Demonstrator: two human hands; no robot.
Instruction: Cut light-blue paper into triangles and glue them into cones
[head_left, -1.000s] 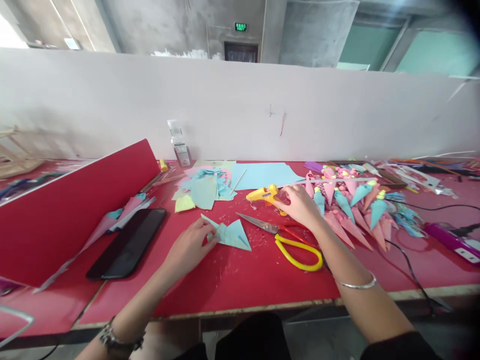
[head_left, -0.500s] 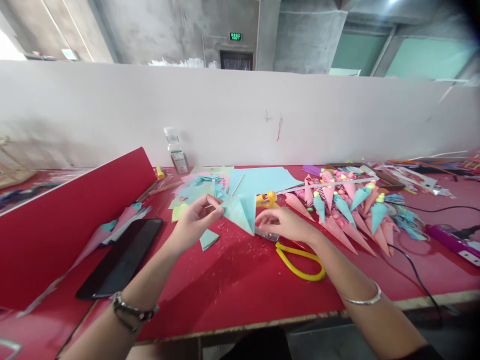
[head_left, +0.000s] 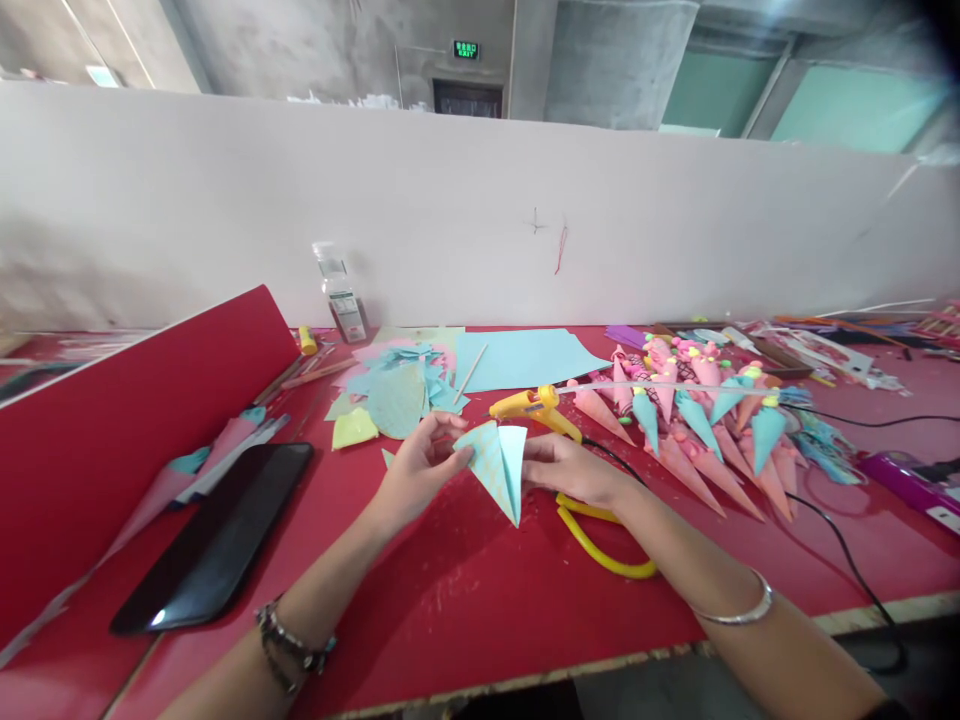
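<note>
A folded light-blue paper cone, with a faint pattern, is held point down above the red table. My left hand pinches its upper left edge between thumb and fingers. At the opposite edge, my right hand grips the paper, its fingertips partly hidden behind it. Under my right wrist lie scissors with yellow handles, their blades covered by the hand. Just beyond the cone rests a yellow hot glue gun. A thin white stick lies on the blue sheets behind.
Pink and blue paper cones are piled to the right, with a black cable beside them. Paper cut-outs and a blue sheet lie at the back. On the left are a phone, a red panel and a clear bottle.
Both hands have come nearer the table's front edge with the paper cone. My right fingers, beside the paper before, now grip its right edge. The cone's fold now faces me.
</note>
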